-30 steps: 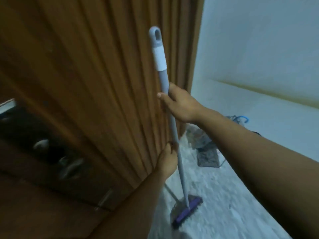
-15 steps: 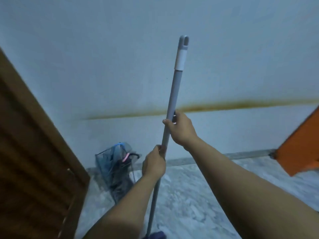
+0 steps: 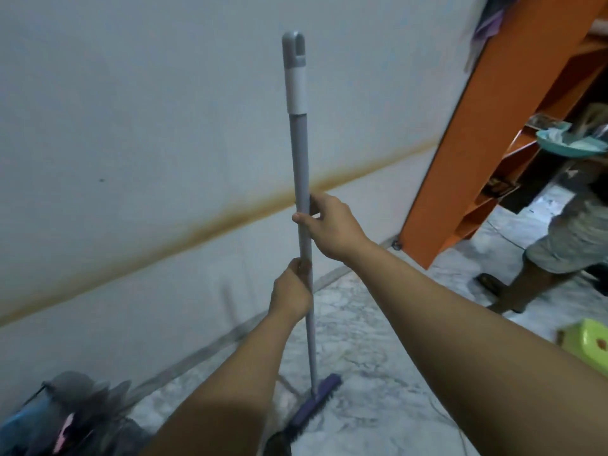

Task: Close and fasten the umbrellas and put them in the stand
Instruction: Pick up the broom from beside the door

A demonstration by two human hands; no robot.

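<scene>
Grey-handled broom is standing nearly upright on the marble floor, its purple brush head touching the tiles. Right hand is gripping the pole at mid-height; left hand is gripping it just below. Umbrellas in the stand are sitting low left against the white wall.
</scene>
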